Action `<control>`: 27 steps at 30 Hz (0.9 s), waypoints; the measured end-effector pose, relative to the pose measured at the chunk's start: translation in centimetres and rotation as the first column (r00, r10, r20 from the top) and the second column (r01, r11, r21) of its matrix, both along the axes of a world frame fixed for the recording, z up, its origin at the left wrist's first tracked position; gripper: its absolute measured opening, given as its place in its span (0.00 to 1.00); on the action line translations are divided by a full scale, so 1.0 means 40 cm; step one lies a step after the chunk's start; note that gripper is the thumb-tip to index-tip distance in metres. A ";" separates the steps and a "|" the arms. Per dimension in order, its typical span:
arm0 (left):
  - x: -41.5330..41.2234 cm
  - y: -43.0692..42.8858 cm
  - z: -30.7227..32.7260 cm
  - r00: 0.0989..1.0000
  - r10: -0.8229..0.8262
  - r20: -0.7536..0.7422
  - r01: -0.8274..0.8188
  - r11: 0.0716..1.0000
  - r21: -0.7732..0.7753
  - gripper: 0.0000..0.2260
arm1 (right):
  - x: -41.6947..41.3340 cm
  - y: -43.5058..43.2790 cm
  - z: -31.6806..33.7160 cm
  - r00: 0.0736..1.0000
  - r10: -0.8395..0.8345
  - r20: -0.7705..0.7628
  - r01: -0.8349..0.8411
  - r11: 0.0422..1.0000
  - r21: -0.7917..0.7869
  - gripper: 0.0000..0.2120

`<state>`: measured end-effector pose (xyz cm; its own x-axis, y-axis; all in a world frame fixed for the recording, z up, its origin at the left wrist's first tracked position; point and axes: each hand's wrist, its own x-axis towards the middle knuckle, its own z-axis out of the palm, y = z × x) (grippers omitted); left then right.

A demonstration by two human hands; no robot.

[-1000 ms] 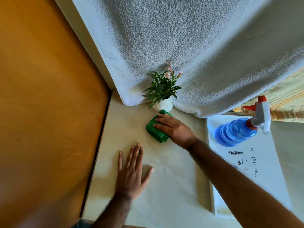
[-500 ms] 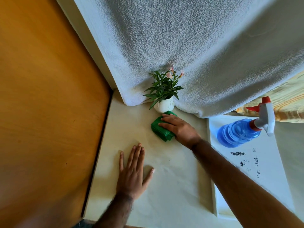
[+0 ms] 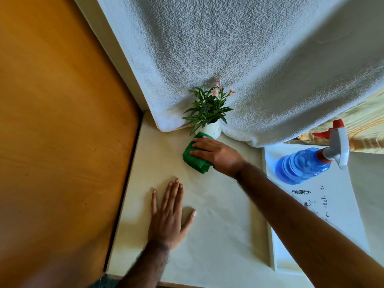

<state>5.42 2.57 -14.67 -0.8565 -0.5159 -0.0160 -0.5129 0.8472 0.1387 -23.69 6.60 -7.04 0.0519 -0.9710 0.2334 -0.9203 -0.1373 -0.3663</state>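
A folded green cloth (image 3: 194, 161) lies on the cream tabletop (image 3: 218, 215), just in front of a small white pot with a green plant (image 3: 207, 109). My right hand (image 3: 216, 154) presses flat on the cloth with straight fingers, its fingertips close to the pot. My left hand (image 3: 168, 217) rests palm down on the tabletop nearer to me, fingers spread and straight, holding nothing.
A blue spray bottle (image 3: 305, 165) with a white and red trigger lies on a white tray (image 3: 336, 206) at the right. A white towel (image 3: 228, 59) hangs behind the plant. An orange wooden panel (image 3: 58, 121) borders the table's left side.
My right hand has slid the green cloth slightly farther away and to the right, up against the pot. My left hand has stayed in place.
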 end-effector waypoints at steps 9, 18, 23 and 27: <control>0.002 0.000 -0.005 1.000 0.012 0.022 -0.012 1.000 0.016 0.41 | 0.040 -0.008 0.018 0.957 -0.225 0.181 0.157 0.931 0.330 0.34; 0.003 0.001 0.014 1.000 0.003 0.027 -0.004 0.999 0.043 0.41 | 0.103 0.189 0.119 0.952 -0.277 0.132 0.254 0.953 0.168 0.28; 0.003 0.001 0.037 0.999 0.002 0.053 -0.005 0.999 0.050 0.40 | 0.128 0.373 0.125 0.905 -0.416 0.087 0.400 0.903 0.159 0.31; 0.003 0.005 0.040 1.000 0.007 0.020 -0.008 0.999 0.054 0.39 | 0.144 0.533 0.097 0.802 -0.597 0.013 0.593 0.798 0.108 0.31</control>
